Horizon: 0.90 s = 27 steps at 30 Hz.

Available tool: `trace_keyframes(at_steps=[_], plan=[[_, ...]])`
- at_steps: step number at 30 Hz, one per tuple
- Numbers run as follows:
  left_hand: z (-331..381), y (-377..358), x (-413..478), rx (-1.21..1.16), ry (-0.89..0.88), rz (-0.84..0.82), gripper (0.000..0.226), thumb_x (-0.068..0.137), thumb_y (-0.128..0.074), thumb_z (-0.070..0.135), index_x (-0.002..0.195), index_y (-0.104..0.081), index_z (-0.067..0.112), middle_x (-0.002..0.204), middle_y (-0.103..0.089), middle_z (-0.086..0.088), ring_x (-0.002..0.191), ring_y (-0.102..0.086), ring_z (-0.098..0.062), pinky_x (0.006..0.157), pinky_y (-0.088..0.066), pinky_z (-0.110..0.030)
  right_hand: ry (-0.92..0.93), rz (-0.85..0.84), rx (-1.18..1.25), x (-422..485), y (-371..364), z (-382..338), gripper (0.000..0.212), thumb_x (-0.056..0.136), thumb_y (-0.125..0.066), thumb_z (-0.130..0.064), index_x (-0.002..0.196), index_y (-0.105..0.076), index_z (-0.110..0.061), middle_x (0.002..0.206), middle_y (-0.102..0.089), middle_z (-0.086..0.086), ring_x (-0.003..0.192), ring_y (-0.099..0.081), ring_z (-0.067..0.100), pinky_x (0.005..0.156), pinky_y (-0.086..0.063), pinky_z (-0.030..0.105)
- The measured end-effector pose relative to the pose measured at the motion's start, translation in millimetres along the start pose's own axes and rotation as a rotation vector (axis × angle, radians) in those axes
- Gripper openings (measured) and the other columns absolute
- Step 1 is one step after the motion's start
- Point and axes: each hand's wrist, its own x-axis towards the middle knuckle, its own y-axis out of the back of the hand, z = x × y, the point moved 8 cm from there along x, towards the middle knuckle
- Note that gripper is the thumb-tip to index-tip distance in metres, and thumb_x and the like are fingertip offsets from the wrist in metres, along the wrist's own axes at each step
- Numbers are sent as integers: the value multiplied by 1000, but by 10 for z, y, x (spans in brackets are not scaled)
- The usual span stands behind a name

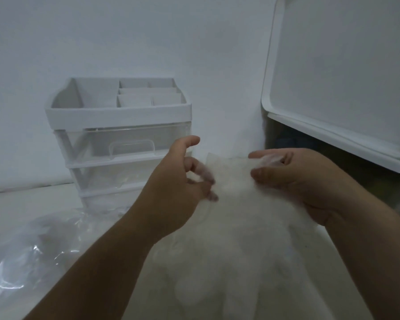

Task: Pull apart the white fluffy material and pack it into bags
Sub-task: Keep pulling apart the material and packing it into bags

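Starting at far left, finding clear plastic bags (28,250) lying crumpled and glinting on the pale table (21,204), well apart from the work and showing nothing inside. Passing a white drawer organiser (118,135) standing behind them against the wall, drawers pushed in. Reaching the left hand (178,183), raised above the table, curling its fingers (207,179) in and pinching the left edge of the white fluffy material (236,209), though blurring too much for reading the exact hold on the fibres. Crossing the material itself: hanging between both hands as a thin hazy sheet at the top, thickening and trailing down toward the camera, seemingly resting on the table, so laying its long axis from the hands back toward the body and leaving the stretched span running crosswise, left to right. Arriving at the right hand (305,181), gripping the opposite edge, clamping a tuft between thumb and curled fingers. Holding level with each other, touching the sheet on both sides, neither being nearer. Judging the coming move as turning on that crosswise line: drawing the two grips outward, away from each other, tearing across the thin upper part rather than along the length. Expecting the packing to be falling to the left side, given the bags lying nearer the left hand. Ending at far right with a white box lid (344,77) leaning over a dim opening below.
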Motion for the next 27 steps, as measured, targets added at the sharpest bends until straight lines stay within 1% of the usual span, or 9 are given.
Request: trace_keyframes(at_steps=[4,8,11,13,17,19,22,24,27], plan=[[-167,68,15,-233,203,80,60,83,-64,-19,133,-49,12,88,-59,-13,66,-72,-27,60,-60,-32,104,-21,114,-4,18,-127,35,64,-66,11,94,-73,-6,77,-74,14,61,-69,19,60,-61,28],[-208,13,2,-240,254,-32,63,72,-78,-10,127,-59,14,96,-66,-12,82,-67,-24,84,-58,-48,156,-24,133,-11,25,-158,23,60,-68,4,78,-73,-10,66,-69,6,54,-64,14,55,-57,22],[-156,-61,-25,-297,268,-63,40,68,-80,18,107,-69,14,88,-72,-7,75,-69,-18,77,-58,-36,117,-54,138,-13,-28,-114,22,57,-69,0,77,-72,-9,66,-68,10,55,-62,16,56,-56,26],[-130,-36,-17,-331,265,15,15,87,-68,22,92,-72,8,72,-67,-3,62,-64,-15,65,-55,-28,86,-73,131,-22,-60,-98,24,57,-69,0,80,-70,-7,64,-67,8,50,-61,14,52,-55,23],[-160,91,11,-282,240,148,29,99,-57,23,79,-77,12,67,-69,1,59,-59,-11,58,-48,-22,57,-50,71,-6,8,-66,27,53,-73,0,78,-67,-8,57,-65,1,47,-60,11,46,-52,20],[-139,92,13,-302,226,137,30,99,-56,21,79,-76,11,66,-70,2,56,-58,-10,56,-48,-20,13,-60,29,11,46,-13,41,49,-79,-4,88,-67,-5,62,-67,0,54,-63,13,55,-54,22],[-75,48,24,-281,178,69,29,100,-55,17,80,-75,10,68,-71,1,52,-57,-10,53,-47,-21,-34,-145,-51,-2,-14,47,75,38,-92,-20,110,-72,-9,100,-75,6,88,-70,25,87,-51,39],[-48,31,23,-236,148,38,27,99,-56,16,81,-75,12,72,-72,1,52,-59,-10,52,-49,-21,-10,-113,-42,1,-8,5,61,48,-84,-26,106,-75,-11,97,-76,9,84,-71,21,84,-53,37],[-43,21,19,-229,147,30,27,100,-54,17,82,-74,12,67,-69,0,47,-58,-11,45,-47,-19,62,-31,21,22,60,-88,28,59,-75,-19,84,-74,-8,68,-69,5,56,-63,12,54,-51,22]])
